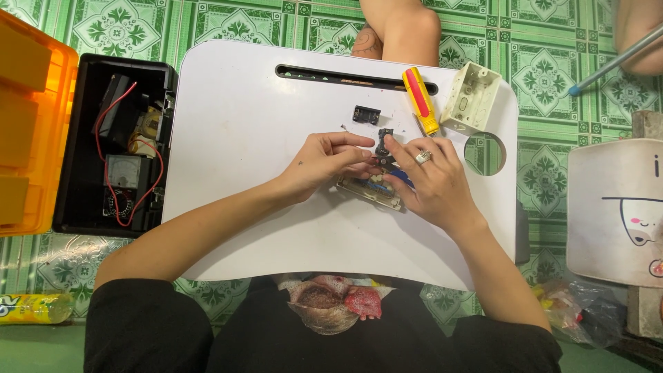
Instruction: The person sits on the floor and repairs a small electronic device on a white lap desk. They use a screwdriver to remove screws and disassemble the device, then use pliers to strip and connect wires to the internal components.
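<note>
Head view showed my left hand [324, 162] and right hand [431, 181] with fingers pinched together on a small black part [384, 146] over the pale switch plate [369, 188] on the counter [255, 138]. That tiny part could have slipped and rolled away, because my hold was only at its edge.

A: Free room on the white plastic lap surface [228, 138]?
B: Left half is open. Right side is crowded: yellow-and-red screwdriver [420, 100], cream plastic junction box [471, 97], small black clip [366, 114].
A: Off the left edge?
B: Open black case of wires and meters [114, 145] sits just beside it.
</note>
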